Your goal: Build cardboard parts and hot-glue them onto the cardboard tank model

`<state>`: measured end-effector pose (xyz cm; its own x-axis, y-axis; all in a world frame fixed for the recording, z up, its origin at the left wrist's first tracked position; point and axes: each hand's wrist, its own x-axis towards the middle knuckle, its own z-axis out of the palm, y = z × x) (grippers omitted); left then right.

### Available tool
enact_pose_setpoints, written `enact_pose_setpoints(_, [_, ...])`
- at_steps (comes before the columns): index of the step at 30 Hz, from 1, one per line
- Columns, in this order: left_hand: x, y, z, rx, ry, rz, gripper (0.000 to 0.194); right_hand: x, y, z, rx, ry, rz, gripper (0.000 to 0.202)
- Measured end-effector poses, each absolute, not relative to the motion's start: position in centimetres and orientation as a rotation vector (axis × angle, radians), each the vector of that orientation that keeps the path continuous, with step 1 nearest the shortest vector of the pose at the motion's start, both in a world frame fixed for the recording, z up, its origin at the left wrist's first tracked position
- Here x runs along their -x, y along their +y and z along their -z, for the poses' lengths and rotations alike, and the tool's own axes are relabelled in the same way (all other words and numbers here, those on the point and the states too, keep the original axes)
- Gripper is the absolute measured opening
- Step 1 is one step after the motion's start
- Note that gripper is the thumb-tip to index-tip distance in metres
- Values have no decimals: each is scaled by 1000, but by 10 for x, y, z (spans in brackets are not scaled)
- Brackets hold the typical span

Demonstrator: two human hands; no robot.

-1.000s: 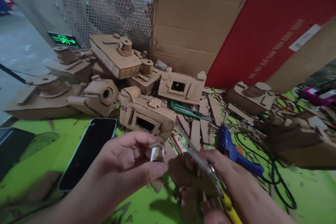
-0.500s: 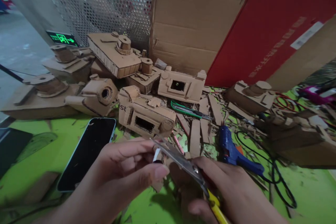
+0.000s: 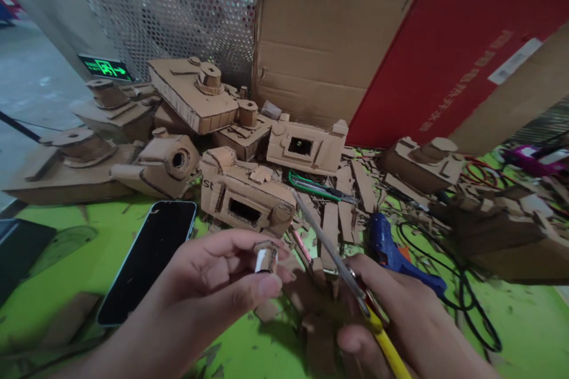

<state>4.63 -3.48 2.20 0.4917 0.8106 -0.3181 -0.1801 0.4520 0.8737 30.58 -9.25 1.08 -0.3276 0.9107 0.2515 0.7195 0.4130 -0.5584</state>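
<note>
My left hand (image 3: 213, 284) pinches a small cardboard piece (image 3: 267, 257), rounded with a white patch on its side, between thumb and fingers. In my right hand (image 3: 395, 308) are scissors (image 3: 331, 249) with yellow handles, their blades pointing up and to the left. The blades are apart from the small piece, to its right. Just beyond my left hand stands a cardboard camera model (image 3: 249, 195) with a rectangular opening. A second such model (image 3: 306, 145) sits behind it.
A phone (image 3: 149, 260) lies left of my hands. More cardboard models (image 3: 191, 92) are piled at the back left. A green cutter (image 3: 317, 185) rests among cardboard scraps (image 3: 329, 228). At the right are a blue glue gun (image 3: 391, 249), its black cable and further models (image 3: 422, 163).
The scissors have moved right and away from the small cardboard piece, along with my right hand. The piece now shows more fully, upright in my left fingers.
</note>
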Motion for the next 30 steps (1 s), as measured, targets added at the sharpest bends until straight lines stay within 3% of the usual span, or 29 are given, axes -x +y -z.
enact_pose_setpoints(13, [-43,-39,-15,-899,864,-718,26,-310,-98,-6,1429,-2174,-695,71])
enact_pose_setpoints(24, [-45,-36,-25,-994,982,-591,25,-306,-97,-8,1476,-2235,-794,35])
enact_pose_setpoints(30, [-43,-38,-20,-890,922,-669,27,-308,-99,-6,1429,-2136,-582,38])
